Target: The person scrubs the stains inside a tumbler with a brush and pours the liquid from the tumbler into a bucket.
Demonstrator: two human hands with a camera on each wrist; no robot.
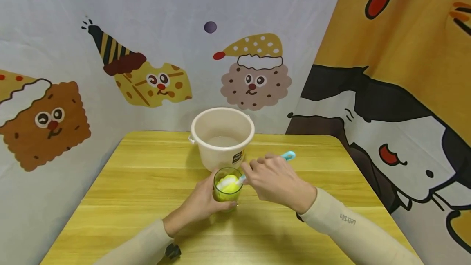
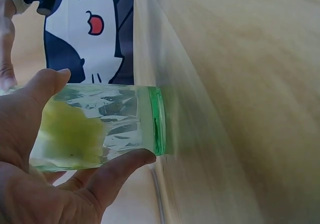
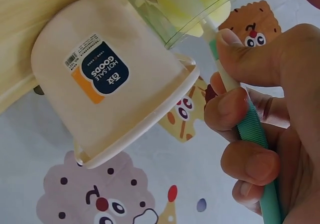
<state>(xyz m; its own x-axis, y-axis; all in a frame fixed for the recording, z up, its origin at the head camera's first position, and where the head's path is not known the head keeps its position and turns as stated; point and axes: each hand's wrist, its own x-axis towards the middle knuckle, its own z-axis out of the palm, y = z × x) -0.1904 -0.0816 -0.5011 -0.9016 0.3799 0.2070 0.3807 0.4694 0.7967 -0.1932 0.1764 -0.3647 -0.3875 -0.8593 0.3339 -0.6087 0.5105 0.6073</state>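
My left hand (image 1: 200, 201) grips a clear, green-tinted glass (image 2: 122, 114) around its sides, thumb and fingers on opposite faces. The base of the glass is close over the tabletop in the left wrist view. My right hand (image 1: 276, 182) holds a cup brush by its teal and white ribbed handle (image 3: 251, 126), with the fingers wrapped around it and the thumb near the neck. The brush's yellow and white sponge-like head (image 1: 229, 185) sits inside the glass. The handle's turquoise end (image 1: 289, 156) sticks out beyond the right hand.
Just behind the glass stands a cream bucket (image 1: 206, 150) with a label (image 3: 102, 69) on its side. Everything rests on a yellow wood-grain table (image 1: 147, 175). A cartoon-printed cloth (image 1: 165, 3) hangs behind and on both sides of the table.
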